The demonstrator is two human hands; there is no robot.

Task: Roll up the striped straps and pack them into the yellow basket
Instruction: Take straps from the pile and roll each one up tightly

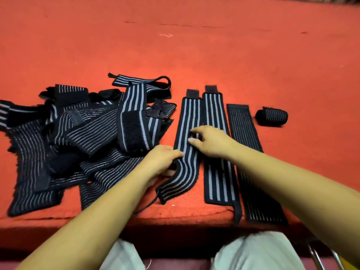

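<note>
A: Three striped straps lie flat side by side, running back from the table's [194, 45] front edge, right of centre. Both hands are on the left-hand strap [187, 117].

B: And the left hand [162, 159] has it by the left border, fingers curled over the cloth, just where the strap bends toward the front edge.

A: The right hand [212, 141] sits further up the same strap. Thumb and forefinger are a little apart, tips down on the stripes. Whether they pinch any cloth, I cannot tell.

B: The middle strap [215, 112] lies just beside it, partly under the right wrist, its black end tab drooping over the front edge.

A: The right-hand strap [240, 121], with thinner stripes, reaches the front edge too.

B: Look beyond it, toward the right edge: one rolled strap [272, 116], wound tight, lying on its side, apart from the flat ones.

A: On the left side of the table is a tangled pile of straps [87, 133], wide and narrow, heaped over one another.

B: A thin black cord [150, 203] trails from the held strap's near end.
</note>
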